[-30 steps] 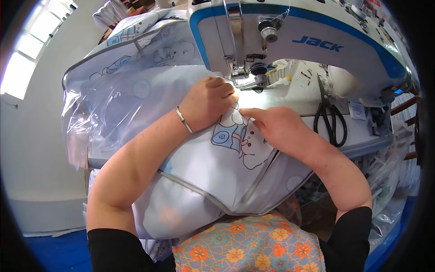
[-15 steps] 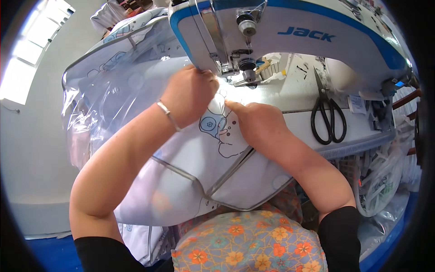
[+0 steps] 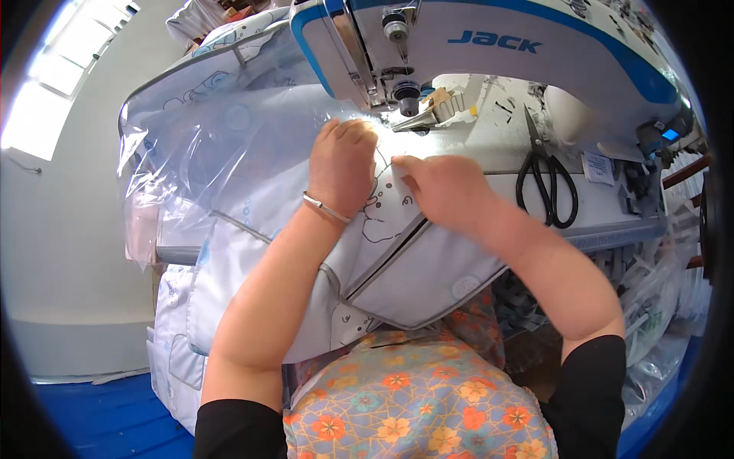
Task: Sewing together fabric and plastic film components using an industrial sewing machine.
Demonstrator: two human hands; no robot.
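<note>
White printed fabric (image 3: 440,260) with cartoon drawings and grey piping spreads over the sewing table and hangs down toward my lap. My left hand (image 3: 344,164), with a bracelet at its wrist, is closed on the fabric, its fingers bent and close together left of the brightly lit needle area. At the right, my right hand (image 3: 451,187) pinches the fabric between thumb and forefinger. The sewing machine (image 3: 604,73), white with blue trim, arches over the work just beyond both hands. Its needle and presser foot are hard to make out in the glare.
Clear plastic film (image 3: 180,145) covers the fabric at the left. Black-handled scissors (image 3: 540,149) lie on the table to the right, near a small white label (image 3: 598,167). Plastic bags (image 3: 650,321) hang at the right below the table edge. Blue flooring (image 3: 107,417) shows at lower left.
My left hand has moved right, its forearm swinging inward. The right hand keeps its pinch, slightly farther up the picture. The fabric has shifted, uncovering the table edge at the left.
</note>
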